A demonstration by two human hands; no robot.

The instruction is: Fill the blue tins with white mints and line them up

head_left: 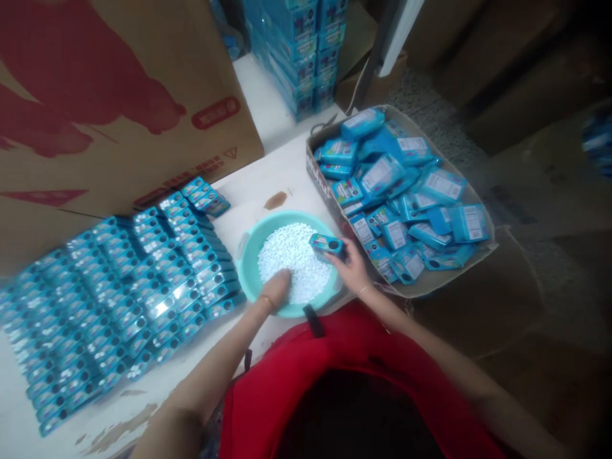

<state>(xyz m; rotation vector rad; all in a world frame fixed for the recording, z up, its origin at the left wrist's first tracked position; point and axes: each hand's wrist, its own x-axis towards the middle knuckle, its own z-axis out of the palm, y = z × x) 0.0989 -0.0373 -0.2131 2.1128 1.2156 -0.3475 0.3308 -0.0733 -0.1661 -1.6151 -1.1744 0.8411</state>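
Observation:
A turquoise plastic basin (246,274) full of small white pellets (291,245) stands in front of me on the white table. My left hand (277,290) reaches into the basin from its near left side; its fingertips are sunk among the pellets, so I cannot see how they are bent. Over the basin's right side, my right hand (351,264) grips a small blue box (326,244) with a dark round spot on it. The held box is tilted above the pellets, apart from the other hand.
Rows of similar blue boxes (143,280) cover the table's left side. An open carton (329,207) of jumbled blue packs stands at the right. Wrapped stacks of blue packs (296,64) rise at the back. A large brown carton (191,70) with red print borders the far left.

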